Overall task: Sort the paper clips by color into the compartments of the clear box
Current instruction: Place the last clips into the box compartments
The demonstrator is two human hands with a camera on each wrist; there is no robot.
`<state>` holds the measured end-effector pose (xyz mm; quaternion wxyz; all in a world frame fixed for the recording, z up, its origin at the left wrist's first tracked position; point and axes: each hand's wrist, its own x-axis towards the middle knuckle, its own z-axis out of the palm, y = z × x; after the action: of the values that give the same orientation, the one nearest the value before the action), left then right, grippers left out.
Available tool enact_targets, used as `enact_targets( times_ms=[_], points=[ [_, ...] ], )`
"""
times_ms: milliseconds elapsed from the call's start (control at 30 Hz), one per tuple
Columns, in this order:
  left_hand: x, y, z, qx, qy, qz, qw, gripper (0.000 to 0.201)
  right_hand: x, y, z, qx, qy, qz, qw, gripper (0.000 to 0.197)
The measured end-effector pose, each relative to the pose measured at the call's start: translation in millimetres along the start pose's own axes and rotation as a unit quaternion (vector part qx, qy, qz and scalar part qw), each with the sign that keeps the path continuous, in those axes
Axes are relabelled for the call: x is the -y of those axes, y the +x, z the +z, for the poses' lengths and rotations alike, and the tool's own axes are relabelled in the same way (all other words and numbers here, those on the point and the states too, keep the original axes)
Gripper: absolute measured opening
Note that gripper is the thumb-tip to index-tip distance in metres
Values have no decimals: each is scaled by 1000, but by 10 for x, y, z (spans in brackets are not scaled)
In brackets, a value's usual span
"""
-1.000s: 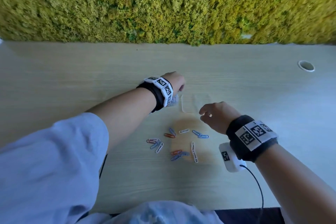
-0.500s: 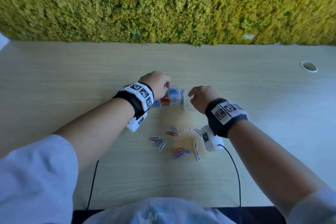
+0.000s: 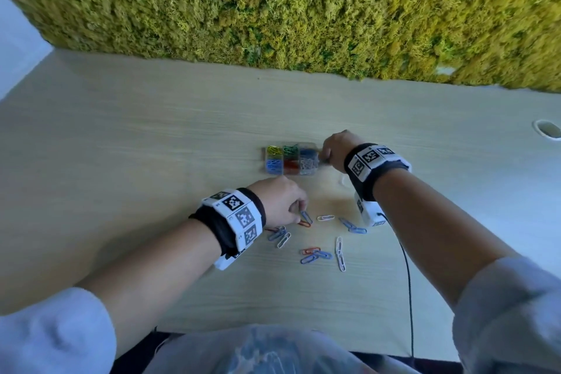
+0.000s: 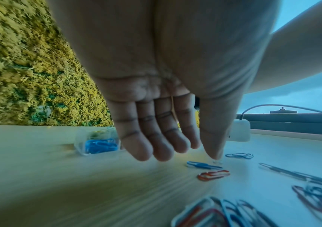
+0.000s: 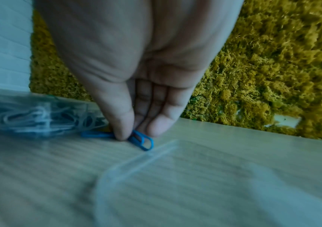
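The clear box (image 3: 291,159) stands mid-table with yellow, green, blue, red and white clips sorted in its compartments. My right hand (image 3: 326,158) is at the box's right end; in the right wrist view, that hand (image 5: 135,133) pinches a blue paper clip (image 5: 141,141) against the table beside the box (image 5: 39,116). My left hand (image 3: 299,209) hovers over the loose clips (image 3: 315,255). Its fingers (image 4: 181,145) are nearly straight and hold nothing. The thumb tip is just above a blue clip (image 4: 203,165), with a red clip (image 4: 213,174) beside it.
The box's clear lid (image 5: 136,169) lies flat on the table to the right of the box. A moss wall (image 3: 273,9) runs along the table's far edge. A cable hole (image 3: 548,129) sits far right. The wrist camera's black cable (image 3: 406,282) trails to the near edge.
My left hand has drawn back from the box to the loose clips. My right hand went forward to the box's right end and now pinches a blue clip there.
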<state>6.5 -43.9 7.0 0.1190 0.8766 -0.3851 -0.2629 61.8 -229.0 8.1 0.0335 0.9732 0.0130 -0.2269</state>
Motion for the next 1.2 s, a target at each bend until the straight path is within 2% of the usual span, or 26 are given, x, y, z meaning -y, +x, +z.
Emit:
enact_targets(
  times_ms=[100,200,300,400,500,633,767,867,933,1000,1033,1067,1133,1167,1200],
  points=[
    [3,-10,13,-3,-6,-6,1000,17,-70,-37,15,-1,35,2,999,27],
    [21,-19,4,-23,-3,-15,1000,15,-172,-34,71,-40,117,21,992,24],
    [43,4,-4,-35,12,-20,999,15,-224,-37,94,-70,197,44,977,36],
    [55,39,11,-30,17,-21,999,16,-183,-81,145,-53,191,47,979,41],
    [58,64,29,-22,9,-19,1000,15,-136,-124,235,-34,174,34,984,20],
    [-9,110,30,-17,12,2,1000,18,-77,-160,212,-19,87,3,996,26],
    [-112,214,51,19,72,15,997,16,-5,-172,214,-8,15,18,1000,27],
    [-151,268,53,32,102,16,994,12,-35,-269,220,-2,49,27,998,25],
    [-164,278,37,41,113,18,993,14,-123,-384,246,-21,169,35,985,15],
    [-175,279,22,42,110,27,993,14,-227,-509,327,-35,357,43,932,5],
    [-179,277,18,43,102,30,993,14,-274,-574,384,-31,455,45,889,8],
    [-173,277,19,42,87,34,995,13,-313,-648,448,-23,553,48,831,13],
    [-141,272,28,27,30,28,999,8,-368,-808,550,1,716,54,696,20],
    [-115,268,32,10,-14,19,1000,3,-391,-884,587,10,763,59,644,22],
    [-82,260,36,-11,-63,9,998,2,-415,-940,626,15,786,66,615,24]
  ],
)
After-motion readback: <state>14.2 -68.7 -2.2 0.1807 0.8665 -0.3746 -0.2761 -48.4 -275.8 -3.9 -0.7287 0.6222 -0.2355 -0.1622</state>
